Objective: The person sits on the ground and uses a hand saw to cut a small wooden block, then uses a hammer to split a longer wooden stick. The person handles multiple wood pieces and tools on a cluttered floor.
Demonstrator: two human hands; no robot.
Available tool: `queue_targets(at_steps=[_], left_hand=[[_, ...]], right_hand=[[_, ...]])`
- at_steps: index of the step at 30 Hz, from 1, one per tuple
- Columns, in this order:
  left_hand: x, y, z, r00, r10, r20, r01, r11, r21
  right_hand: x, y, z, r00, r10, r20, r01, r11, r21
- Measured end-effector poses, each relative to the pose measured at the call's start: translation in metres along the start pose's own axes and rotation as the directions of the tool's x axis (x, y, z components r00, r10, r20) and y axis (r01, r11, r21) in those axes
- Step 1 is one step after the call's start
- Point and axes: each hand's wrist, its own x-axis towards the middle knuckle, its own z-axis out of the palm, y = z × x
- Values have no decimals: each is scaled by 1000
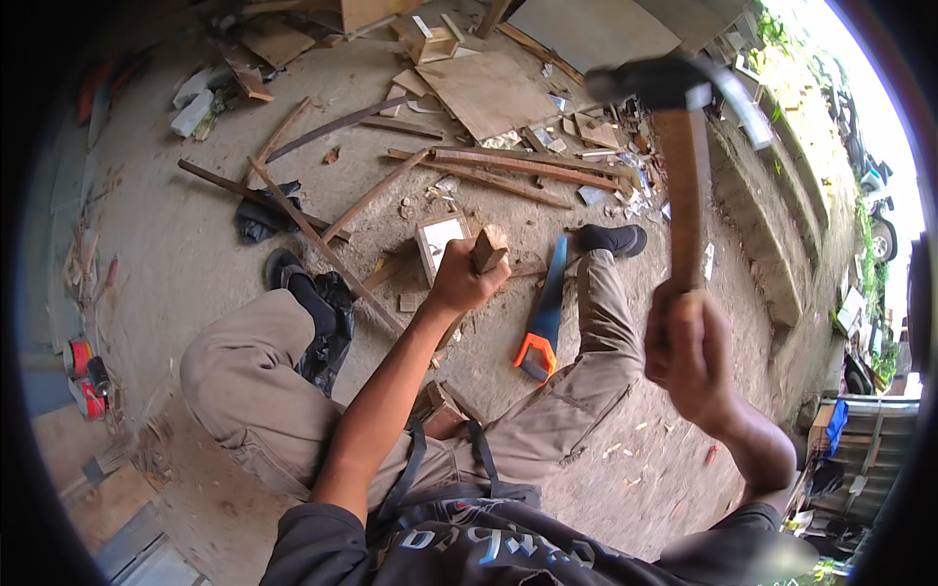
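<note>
While a dusty floor (186,244) spreads beneath everything, a square plywood panel (486,93) lies at the far side, with long wood strips (528,166) scattered nearer. Between the person's legs (259,337) rest a handsaw (547,303) with an orange handle and a small wooden box (442,237) with a white face. At the right a hammer (680,166) is held up, the right hand (689,352) wrapped around its handle. Near the box, the left hand (462,280) is closed around a wood piece (488,252), one end sticking up

The dusty floor (161,239) carries a handsaw (549,305) (orange-handled, blue-bladed), a plywood board (489,95), wooden strips (528,167) and black plastic (258,224).
</note>
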Motion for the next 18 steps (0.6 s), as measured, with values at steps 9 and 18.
queue_targets(at_steps=[9, 18], left_hand=[[-6, 9, -15, 999, 13, -44, -13, 1000, -4], [-10, 14, -15, 1000, -19, 19, 18, 1000, 13]], right_hand=[[11, -31, -2, 959, 245, 139, -261, 960, 107], [17, -1, -1, 956, 213, 204, -136, 932, -336]])
